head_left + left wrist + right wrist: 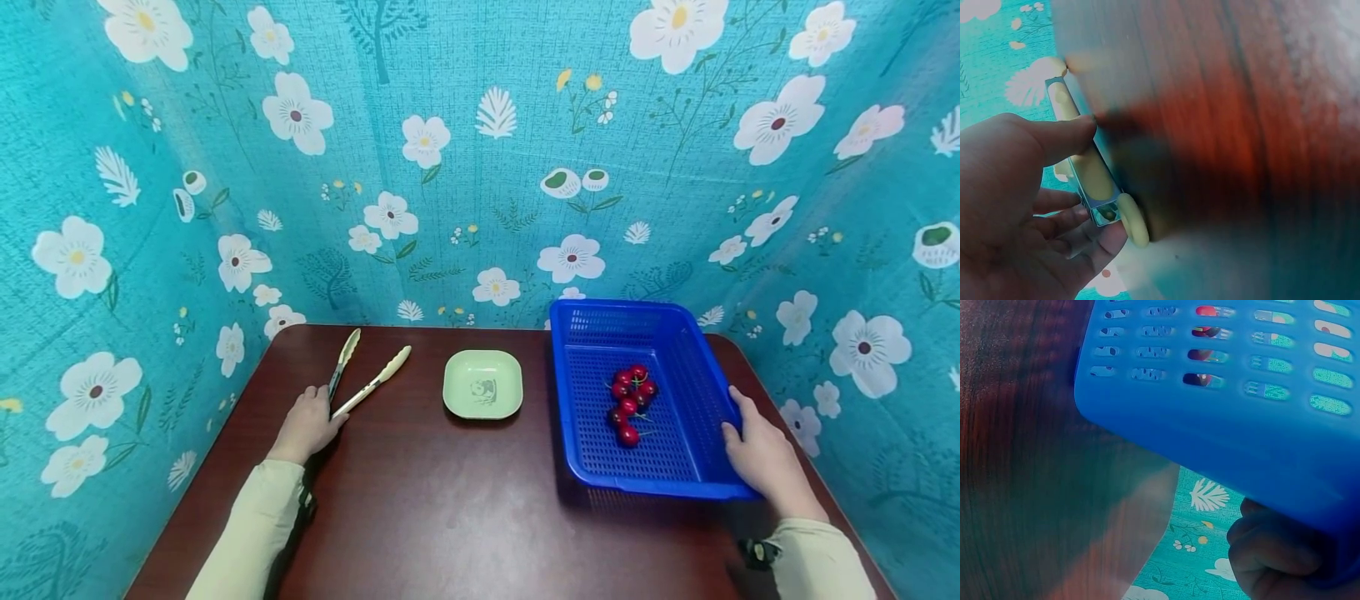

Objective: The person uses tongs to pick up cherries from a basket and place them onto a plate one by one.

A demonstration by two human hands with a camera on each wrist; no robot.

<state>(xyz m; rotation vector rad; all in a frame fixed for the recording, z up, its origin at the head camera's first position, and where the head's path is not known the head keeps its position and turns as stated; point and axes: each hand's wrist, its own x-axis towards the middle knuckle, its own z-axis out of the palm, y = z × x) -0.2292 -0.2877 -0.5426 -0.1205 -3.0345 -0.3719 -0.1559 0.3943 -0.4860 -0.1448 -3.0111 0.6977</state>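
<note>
At the table's left side my left hand holds a pair of tongs with cream tips, whose two arms are spread apart. In the left wrist view the thumb lies on one side of the tongs' handle and the fingers on the other. My right hand grips the right rim of a blue plastic basket, fingers curled at its edge in the right wrist view. Several red cherries with stems lie on the basket's slotted floor. Shadow shows under its near edge.
A small light green dish with a panda print stands between the tongs and the basket. Everything is on a dark brown table. Behind and to both sides hangs a teal floral curtain.
</note>
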